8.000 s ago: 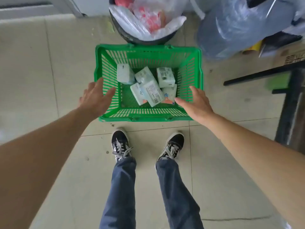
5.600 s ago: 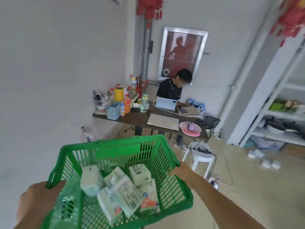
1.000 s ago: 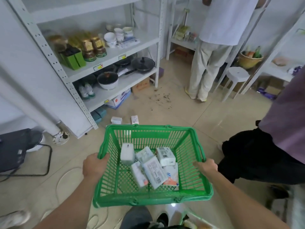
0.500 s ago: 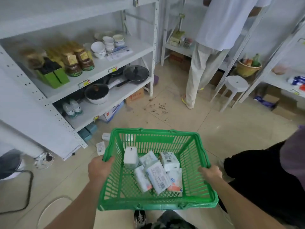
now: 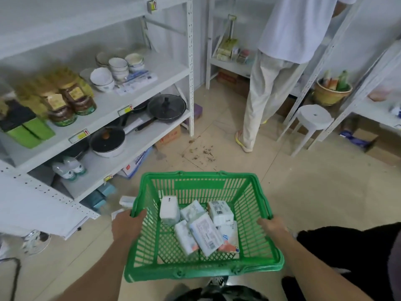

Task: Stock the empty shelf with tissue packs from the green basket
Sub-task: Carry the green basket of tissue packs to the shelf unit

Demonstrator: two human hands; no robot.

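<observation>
I carry the green basket [image 5: 201,271] in front of me, above the tiled floor. My left hand [image 5: 128,227] grips its left rim and my right hand [image 5: 272,227] grips its right rim. Several white tissue packs [image 5: 204,233] lie loose on the basket's bottom, one standing upright at the back left [image 5: 169,209]. A white metal shelf unit [image 5: 138,92] stands to my left, its boards holding bowls, jars and pans. Two more tissue packs [image 5: 127,201] lie on the floor just left of the basket.
A person in a white shirt and light trousers [image 5: 267,94] stands at another shelf ahead. A white stool [image 5: 314,117] is to the right. A second person in dark clothes [image 5: 347,250] is close at my right. Debris [image 5: 201,152] litters the floor.
I have walked closer to the shelf with the basket in both hands. The shelf unit looms larger on my left and the dark-clothed person has slid further to my lower right.
</observation>
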